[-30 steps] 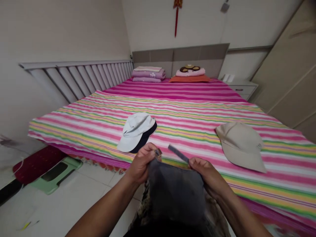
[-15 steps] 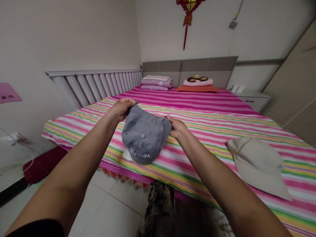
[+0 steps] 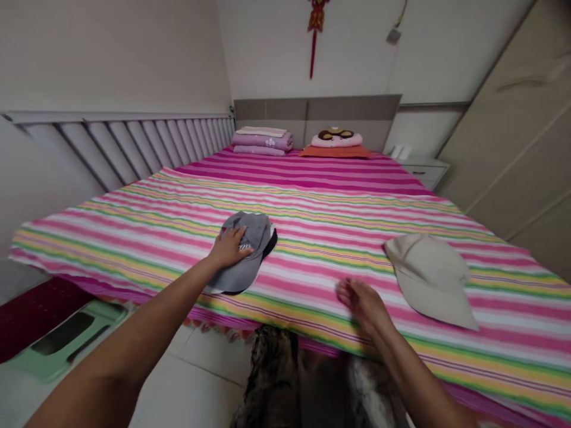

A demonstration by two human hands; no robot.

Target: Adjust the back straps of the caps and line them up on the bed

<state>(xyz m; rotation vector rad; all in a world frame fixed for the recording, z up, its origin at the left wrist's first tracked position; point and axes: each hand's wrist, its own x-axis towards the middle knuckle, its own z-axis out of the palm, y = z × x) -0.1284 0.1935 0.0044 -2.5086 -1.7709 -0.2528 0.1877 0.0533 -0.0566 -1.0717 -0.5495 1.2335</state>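
Note:
A grey baseball cap (image 3: 243,270) with white lettering lies on top of other caps near the bed's front edge. Edges of a dark cap (image 3: 270,242) and a white one show from under it. My left hand (image 3: 229,246) rests on the grey cap's crown, fingers spread and palm down. Over the striped sheet, my right hand (image 3: 360,300) hangs with fingers loosely curled and slightly blurred; nothing shows in it. To its right a beige cap (image 3: 430,276) lies by itself, brim toward me.
A striped sheet (image 3: 312,208) covers the bed. Folded purple bedding (image 3: 263,141) and a pink-and-orange pile (image 3: 336,142) sit by the headboard (image 3: 352,110). A white radiator (image 3: 147,139) runs along the left wall. A green stool (image 3: 66,342) stands on the floor at left.
The grey cap went from both hands, close to my body, onto the stacked caps. My right hand has let go and drawn back to the right; my left stays on the cap.

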